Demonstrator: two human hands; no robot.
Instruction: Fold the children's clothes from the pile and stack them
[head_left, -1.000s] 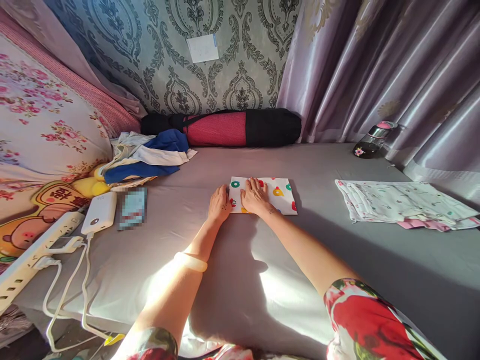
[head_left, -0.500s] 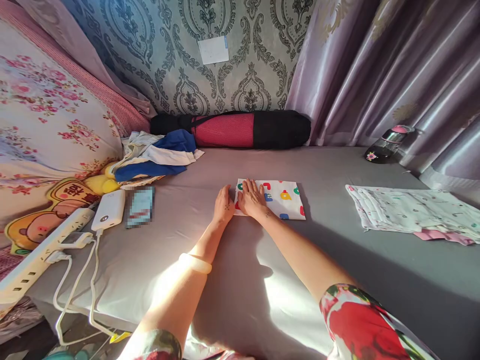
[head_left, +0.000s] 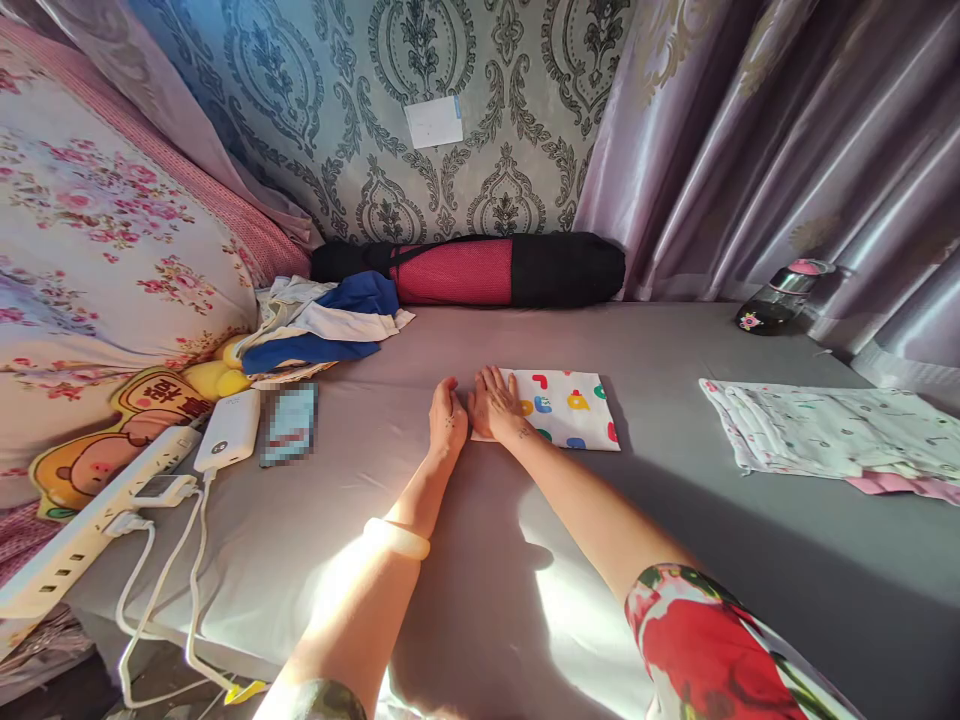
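Note:
A folded white cloth with colourful printed letters and shapes (head_left: 574, 410) lies flat on the grey bed sheet (head_left: 660, 345). My right hand (head_left: 495, 405) rests palm down on the left end of this cloth, its fingers stretched out and holding nothing. Just beside the cloth's left edge, my left hand (head_left: 448, 420) stands on its side on the sheet. Its fingers are extended, the palm turned toward the cloth; I cannot tell whether it touches the edge.
Folded printed cloths (head_left: 825, 430) lie to the right, below a dark bottle (head_left: 780, 295). Blue and white clothes (head_left: 322, 325), a blurred phone-like item (head_left: 290, 422), a white power bank (head_left: 229, 430) and a power strip (head_left: 97, 520) are on the left. A rolled bag (head_left: 457, 272) lines the wall.
My right hand has slid left across the cloth toward its left edge, uncovering more of the print. My left hand stays beside that edge. The whole view has shifted slightly.

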